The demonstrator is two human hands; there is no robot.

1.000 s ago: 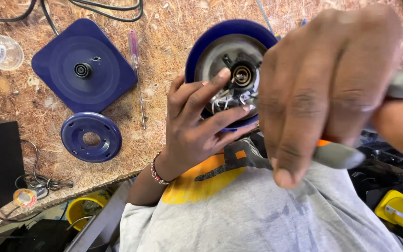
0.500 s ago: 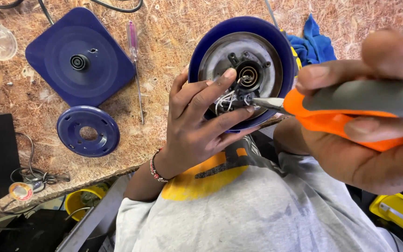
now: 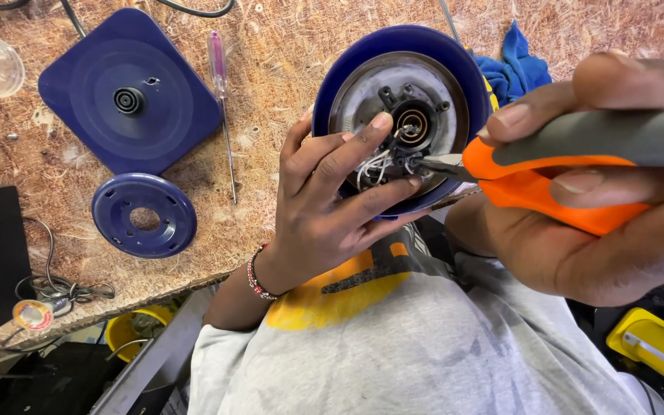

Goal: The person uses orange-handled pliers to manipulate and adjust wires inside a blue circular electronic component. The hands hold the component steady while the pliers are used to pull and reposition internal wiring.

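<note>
My left hand [image 3: 324, 207] steadied the upturned blue kettle [image 3: 401, 115] at the bench [image 3: 270, 92] edge, fingers closed around its near rim, fingertips on the white wires [image 3: 374, 165] in its underside. My right hand [image 3: 601, 192] was clamped on the orange-handled pliers [image 3: 547, 169], their long axis running leftward, tip at the wires just beside my left fingertips. The left hand sat nearer the wires. Open bench lay left, past the screwdriver [image 3: 220, 100], square base [image 3: 128, 92] and round cover [image 3: 144, 215]; a blue cloth [image 3: 516, 65] crowded the right.
</note>
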